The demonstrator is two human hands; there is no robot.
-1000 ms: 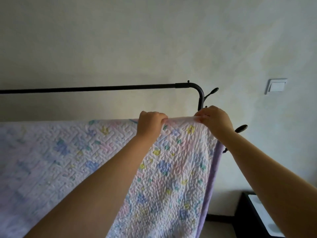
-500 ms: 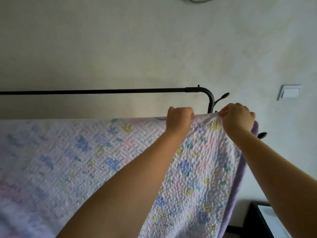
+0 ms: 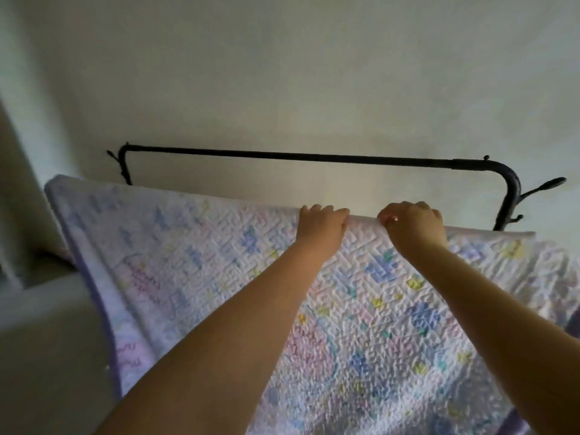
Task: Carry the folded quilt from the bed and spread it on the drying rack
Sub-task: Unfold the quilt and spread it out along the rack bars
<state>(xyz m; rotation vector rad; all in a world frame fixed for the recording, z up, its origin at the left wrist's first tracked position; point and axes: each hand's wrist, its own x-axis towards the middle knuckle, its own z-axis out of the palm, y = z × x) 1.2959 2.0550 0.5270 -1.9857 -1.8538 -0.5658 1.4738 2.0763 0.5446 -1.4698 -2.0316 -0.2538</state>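
Both hands, the left hand (image 3: 321, 226) and right hand (image 3: 412, 224), grip the quilt (image 3: 219, 277) by its top edge, fingers curled over it, below the black drying rack (image 3: 314, 157).

Quilt (image 3: 194, 277) below and before rack bar (image 3: 282, 156), wall (image 3: 282, 73) behind, both hands on its top edge

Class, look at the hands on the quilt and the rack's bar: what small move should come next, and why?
Probably lift the quilt edge up over the bar. Both hands, left and right, grip the top edge close together, and it sits below the bar.
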